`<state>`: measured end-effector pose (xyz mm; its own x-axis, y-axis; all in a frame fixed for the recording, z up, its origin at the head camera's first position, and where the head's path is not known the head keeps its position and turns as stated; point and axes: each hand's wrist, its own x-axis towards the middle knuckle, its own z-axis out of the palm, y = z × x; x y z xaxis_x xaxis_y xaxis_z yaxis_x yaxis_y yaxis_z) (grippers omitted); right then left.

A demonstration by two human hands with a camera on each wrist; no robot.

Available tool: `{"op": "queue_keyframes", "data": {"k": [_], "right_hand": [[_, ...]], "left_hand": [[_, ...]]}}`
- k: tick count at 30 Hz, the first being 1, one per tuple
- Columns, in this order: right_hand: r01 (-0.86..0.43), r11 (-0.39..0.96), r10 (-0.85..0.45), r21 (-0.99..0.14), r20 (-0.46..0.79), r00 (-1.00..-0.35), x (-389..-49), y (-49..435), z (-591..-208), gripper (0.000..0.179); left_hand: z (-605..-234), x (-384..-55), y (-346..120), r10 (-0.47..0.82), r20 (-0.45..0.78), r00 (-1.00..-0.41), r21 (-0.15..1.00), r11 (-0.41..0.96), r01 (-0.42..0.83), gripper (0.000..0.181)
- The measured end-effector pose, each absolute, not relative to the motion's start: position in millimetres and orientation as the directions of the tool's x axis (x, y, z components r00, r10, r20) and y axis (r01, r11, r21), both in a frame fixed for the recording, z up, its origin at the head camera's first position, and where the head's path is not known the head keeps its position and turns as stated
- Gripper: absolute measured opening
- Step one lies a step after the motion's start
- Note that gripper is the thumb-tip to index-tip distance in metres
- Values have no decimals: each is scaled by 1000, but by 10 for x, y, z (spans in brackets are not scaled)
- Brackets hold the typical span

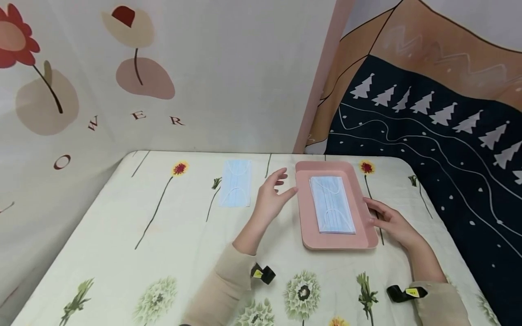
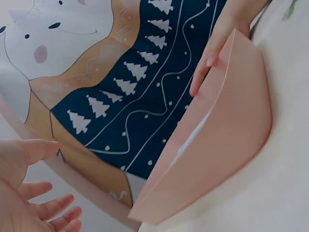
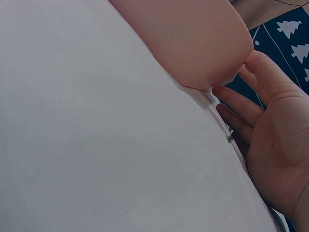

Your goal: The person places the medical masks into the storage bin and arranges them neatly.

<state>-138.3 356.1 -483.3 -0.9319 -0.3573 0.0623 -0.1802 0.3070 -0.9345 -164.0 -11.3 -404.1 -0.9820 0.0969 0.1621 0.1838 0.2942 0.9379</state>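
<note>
A pink rectangular tray (image 1: 308,213) lies on the table, and blue pleated face masks (image 1: 332,206) with white ear loops are stacked in it. Another face mask (image 1: 235,183) lies flat on the cloth to the left. Between that mask and the tray, my left hand (image 1: 272,195) hovers with fingers spread and holds nothing, its thumb close to the tray's left rim. My right hand (image 1: 393,224) touches the tray's right side with loosely bent fingers. In the right wrist view, its thumb and fingertips meet the tray's corner. Only a sliver of mask shows in the left wrist view.
A white floral cloth (image 1: 187,244) covers the table. Behind stands a pale curtain (image 1: 232,77) with printed flowers and letters, and at the right hangs a dark blue and brown fabric (image 1: 408,122) with tree shapes. Black straps with small devices (image 1: 265,274) sit at both wrists.
</note>
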Motion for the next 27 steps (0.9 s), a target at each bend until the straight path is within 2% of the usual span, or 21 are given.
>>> {"op": "queue_keyframes", "data": {"k": [12,27], "right_hand": [[-182,289,-356,-940,71,-932,-1364,3530,-4821,56],[-174,312,-345,-934,59,-937,-1360,3531,-4810,57]], "left_hand": [[-4098,-1791,-655,49,174,-983,905,386,180,61],[-4373,-2146,-1327,-54,58,-997,844,535,20,63]]}}
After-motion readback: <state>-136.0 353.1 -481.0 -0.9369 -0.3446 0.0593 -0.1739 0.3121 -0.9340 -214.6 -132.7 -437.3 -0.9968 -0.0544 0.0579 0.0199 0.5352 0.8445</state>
